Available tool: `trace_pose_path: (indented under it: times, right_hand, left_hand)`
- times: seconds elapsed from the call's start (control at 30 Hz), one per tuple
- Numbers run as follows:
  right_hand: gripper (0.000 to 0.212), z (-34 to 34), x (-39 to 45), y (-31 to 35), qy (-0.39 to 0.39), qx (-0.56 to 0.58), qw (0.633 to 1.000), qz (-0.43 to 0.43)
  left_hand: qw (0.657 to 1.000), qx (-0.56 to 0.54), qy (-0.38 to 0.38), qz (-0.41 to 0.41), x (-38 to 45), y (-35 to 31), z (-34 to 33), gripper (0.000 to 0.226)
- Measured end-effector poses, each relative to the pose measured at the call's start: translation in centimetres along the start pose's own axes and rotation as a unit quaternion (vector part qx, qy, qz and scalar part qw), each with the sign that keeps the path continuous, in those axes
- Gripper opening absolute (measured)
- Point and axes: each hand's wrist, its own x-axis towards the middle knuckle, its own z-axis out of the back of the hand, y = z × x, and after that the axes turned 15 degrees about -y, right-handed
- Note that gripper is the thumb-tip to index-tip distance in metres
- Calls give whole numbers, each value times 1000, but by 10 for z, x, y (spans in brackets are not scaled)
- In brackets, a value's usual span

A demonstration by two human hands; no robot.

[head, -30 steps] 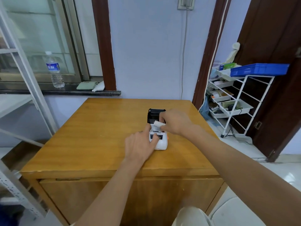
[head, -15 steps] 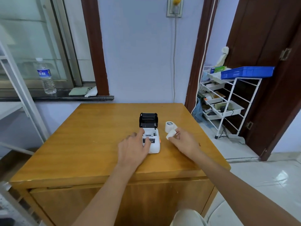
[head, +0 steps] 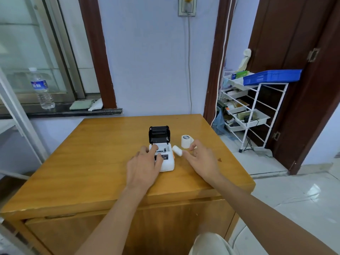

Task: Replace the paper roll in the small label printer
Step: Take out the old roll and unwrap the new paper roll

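Printer, small white plastic label printer (head: pixel 166 160), sits on the wooden bench (head: pixel 92 162) at mid-depth, a bit right of centre, well in from every edge. Its black lid (head: pixel 159 134) is flipped up toward the far edge, paper bay open; what is inside the bay cannot be made out. Going down in size after the bench: left hand (head: pixel 142 167) lies palm down over the printer's near and left part, fingers (head: pixel 154 148) slightly spread, tips touching the white body by the bay, not pinching anything. Right hand (head: pixel 201 161) is just right of the printer, above or on the bench top, fingers (head: pixel 193 144) loosely spread and open, holding nothing firmly; one fingertip looks to touch the small roll, contact unclear. Upright white paper roll with a dark label on top (head: pixel 186 141) stands on the bench right of the lid, toward the right edge, just beyond the right hand. Smaller white paper roll, lying on its side (head: pixel 177 150), rests just beside the printer's right side, between printer and right hand; touching the printer or not, cannot tell.
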Motion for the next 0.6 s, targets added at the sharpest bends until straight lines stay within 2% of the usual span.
trace_pose_path:
  times: [0.07, 0.2, 0.27, 0.37, 0.47, 0.53, 0.6]
  right_hand:
    - [22, 5, -1, 2, -25, -2, 1000, -4]
    - [13, 8, 10, 5, -141, -58, 988, 17]
    - [14, 5, 25, 6, -155, -102, 982, 41]
    - [47, -5, 56, 7, -57, -161, 984, 48]
    - [69, -20, 80, 9, 50, -153, 987, -22]
    - [67, -32, 85, 4, 87, -133, 986, -57]
    - [48, -40, 85, -1, 86, -119, 987, -56]
  left_hand:
    - [1000, 1, 7, -5, 1, 0, 0, 40]
    - [1000, 5, -12, -29, 1, 3, -4, 35]
    - [999, 5, -23, -39, 1, 3, -7, 32]
    - [999, -9, -28, -31, 0, 3, -11, 30]
    - [999, -12, -30, -27, 1, 3, -10, 31]
    - [999, -14, -32, -30, 0, 4, -8, 31]
    - [999, -15, -32, -32, 0, 4, -6, 30]
